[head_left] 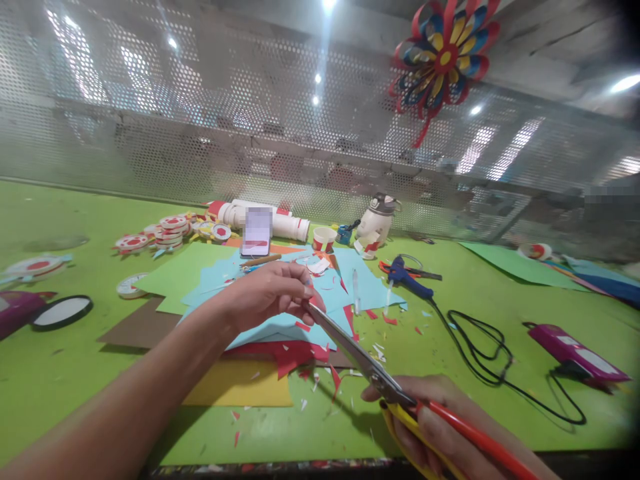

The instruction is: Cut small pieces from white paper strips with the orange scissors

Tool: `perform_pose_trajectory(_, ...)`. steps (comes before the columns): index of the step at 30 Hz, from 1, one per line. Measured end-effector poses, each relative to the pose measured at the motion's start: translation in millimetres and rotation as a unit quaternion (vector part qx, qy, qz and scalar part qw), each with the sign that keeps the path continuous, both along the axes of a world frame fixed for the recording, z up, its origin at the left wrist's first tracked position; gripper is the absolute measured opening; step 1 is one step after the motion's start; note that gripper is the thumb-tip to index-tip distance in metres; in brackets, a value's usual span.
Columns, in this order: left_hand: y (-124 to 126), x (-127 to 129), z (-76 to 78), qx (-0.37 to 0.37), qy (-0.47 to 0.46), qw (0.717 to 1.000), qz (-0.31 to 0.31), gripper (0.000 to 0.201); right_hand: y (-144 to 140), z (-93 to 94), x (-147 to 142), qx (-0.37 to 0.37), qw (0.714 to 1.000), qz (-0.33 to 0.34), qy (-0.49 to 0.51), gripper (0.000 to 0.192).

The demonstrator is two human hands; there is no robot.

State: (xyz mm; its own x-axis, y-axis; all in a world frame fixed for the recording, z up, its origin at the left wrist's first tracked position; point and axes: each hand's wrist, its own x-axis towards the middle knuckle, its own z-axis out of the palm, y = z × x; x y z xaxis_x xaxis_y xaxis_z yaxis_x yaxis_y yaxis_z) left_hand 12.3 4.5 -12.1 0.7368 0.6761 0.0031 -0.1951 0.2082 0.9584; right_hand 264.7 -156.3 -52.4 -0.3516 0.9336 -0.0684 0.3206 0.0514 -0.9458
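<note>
My right hand (440,420) grips a pair of scissors (350,347) by its red and yellow handles, with the long blades pointing up and to the left. The blade tips reach the fingertips of my left hand (280,290), which is closed in a pinch over the paper pile. A small red paper piece (317,304) shows at those fingers, mostly hidden by them. Beneath lie light blue sheets (270,330), a red sheet (295,357) and a yellow sheet (240,385), with red and white scraps scattered around.
A phone (257,232) stands upright behind the papers, before white rolls (295,229). Right of them are a paper cup (325,238), a bottle (376,217) and a blue glue gun (407,277), its cord near a purple device (575,350). Round paper pieces (173,230) pile at left.
</note>
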Motion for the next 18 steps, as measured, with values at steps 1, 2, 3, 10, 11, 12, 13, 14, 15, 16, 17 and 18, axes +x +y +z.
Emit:
perform_pose_trajectory(1,0.0,0.1,-0.1,-0.001,-0.001,1.000,0.000,0.003,-0.4,1.1,-1.1,-0.007,1.000,-0.008,-0.002,0.048)
perform_pose_trajectory(2,0.1,0.2,-0.2,-0.002,-0.002,1.000,0.000,0.003,-0.7,2.2,-2.3,-0.013,1.000,-0.014,-0.004,0.048)
perform_pose_trajectory(3,0.1,0.2,-0.2,-0.003,-0.002,1.000,0.000,0.003,-0.9,3.2,-3.3,-0.014,1.000,-0.016,-0.004,0.049)
perform_pose_trajectory(10,-0.8,-0.1,1.0,0.003,0.005,1.000,-0.001,0.003,0.3,0.8,-2.2,-0.019,1.000,-0.004,0.003,0.045)
perform_pose_trajectory(11,-0.8,0.0,1.3,0.004,0.007,1.000,0.000,0.003,0.5,-0.1,-1.6,-0.020,1.000,-0.004,0.004,0.045)
perform_pose_trajectory(12,-0.7,0.0,1.5,0.005,0.009,1.000,0.000,0.003,0.5,-0.7,-1.3,-0.021,1.000,-0.004,0.005,0.045)
perform_pose_trajectory(13,-0.6,0.0,1.6,0.005,0.009,1.000,0.000,0.003,0.3,-0.9,-1.3,-0.022,1.000,-0.004,0.006,0.046)
perform_pose_trajectory(14,-0.4,0.0,1.6,0.005,0.009,1.000,-0.001,0.003,0.0,-0.7,-1.5,-0.020,1.000,-0.004,0.005,0.047)
perform_pose_trajectory(15,-0.2,-0.1,1.5,0.006,0.009,1.000,-0.003,0.003,-0.4,0.0,-1.9,-0.015,1.000,-0.006,0.003,0.047)
perform_pose_trajectory(16,0.0,-0.2,1.3,0.006,0.008,1.000,-0.004,0.003,-0.8,0.9,-2.5,-0.008,1.000,-0.007,0.001,0.047)
perform_pose_trajectory(17,0.2,-0.3,1.2,0.006,0.008,1.000,-0.004,0.003,-1.3,2.0,-3.1,-0.003,1.000,-0.008,0.000,0.047)
perform_pose_trajectory(18,0.3,-0.4,1.0,0.007,0.009,1.000,-0.006,0.003,-1.8,3.2,-3.7,0.001,1.000,-0.010,0.000,0.047)
